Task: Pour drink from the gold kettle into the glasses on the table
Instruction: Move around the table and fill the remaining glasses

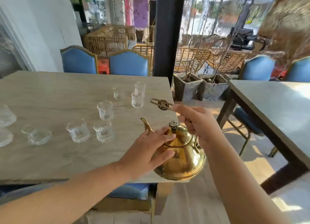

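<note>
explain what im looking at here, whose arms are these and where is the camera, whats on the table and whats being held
There is no machine here: these are a person's two bare arms, filmed by one wide-angle camera worn on their head, looking forward and down. That is why the arms come in from the bottom edge.

The right hand grips the kettle's handle, which arches above the gold kettle. The left hand lies flat against the kettle's body, just below the lid. The kettle sits at the near right corner of a pale stone-look table.

Clear drinking glasses stand scattered on the table, such as one near the spout and one further back. They look empty, though clear glass makes that hard to judge.
</note>
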### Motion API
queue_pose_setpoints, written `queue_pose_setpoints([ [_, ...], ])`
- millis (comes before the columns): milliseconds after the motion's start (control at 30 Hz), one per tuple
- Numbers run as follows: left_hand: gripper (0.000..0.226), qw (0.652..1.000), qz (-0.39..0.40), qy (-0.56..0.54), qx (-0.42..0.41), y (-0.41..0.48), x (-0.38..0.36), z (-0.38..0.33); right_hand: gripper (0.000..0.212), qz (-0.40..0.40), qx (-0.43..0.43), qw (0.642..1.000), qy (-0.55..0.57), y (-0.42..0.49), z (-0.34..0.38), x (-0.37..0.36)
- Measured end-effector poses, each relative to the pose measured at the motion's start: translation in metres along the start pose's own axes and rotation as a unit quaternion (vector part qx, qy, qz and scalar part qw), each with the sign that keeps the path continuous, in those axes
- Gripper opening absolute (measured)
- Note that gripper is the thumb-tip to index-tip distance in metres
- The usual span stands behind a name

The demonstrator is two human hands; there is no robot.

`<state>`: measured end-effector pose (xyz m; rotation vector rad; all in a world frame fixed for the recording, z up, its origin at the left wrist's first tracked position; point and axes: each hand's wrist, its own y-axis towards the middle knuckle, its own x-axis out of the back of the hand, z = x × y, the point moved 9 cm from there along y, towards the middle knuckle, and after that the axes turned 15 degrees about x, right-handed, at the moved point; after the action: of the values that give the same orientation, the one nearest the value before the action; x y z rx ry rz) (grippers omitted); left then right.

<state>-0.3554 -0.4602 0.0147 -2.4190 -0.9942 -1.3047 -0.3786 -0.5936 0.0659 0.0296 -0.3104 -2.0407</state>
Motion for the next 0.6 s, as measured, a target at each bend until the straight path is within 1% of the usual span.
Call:
queue_pose_setpoints([
  [133, 0.055, 1.000, 0.029, 0.007, 0.007, 0.013, -0.048, -0.039, 0.036, -0.010, -0.003, 1.000, -0.001, -0.011, -0.016, 0.057],
  [267, 0.056, 0.993, 0.115, 0.006, 0.028, 0.030, -0.086, -0.062, 0.036, -0.048, -0.031, 0.998, 0.006, -0.014, -0.040, 0.105],
  [333, 0.057, 0.989, 0.144, -0.015, 0.035, 0.041, -0.100, -0.065, 0.036, -0.065, -0.046, 0.997, 0.021, -0.010, -0.055, 0.122],
  [467, 0.055, 0.987, 0.140, -0.053, 0.059, 0.068, -0.121, -0.059, 0.032, -0.065, -0.063, 0.996, 0.021, 0.009, -0.079, 0.138],
  [533, 0.054, 0.985, 0.135, -0.073, 0.076, 0.084, -0.130, -0.053, 0.034, -0.061, -0.073, 0.995, 0.015, 0.027, -0.091, 0.143],
  [600, 0.057, 0.985, 0.138, -0.048, 0.088, 0.099, -0.139, -0.039, 0.036, -0.050, -0.084, 0.995, 0.000, 0.050, -0.106, 0.145],
])
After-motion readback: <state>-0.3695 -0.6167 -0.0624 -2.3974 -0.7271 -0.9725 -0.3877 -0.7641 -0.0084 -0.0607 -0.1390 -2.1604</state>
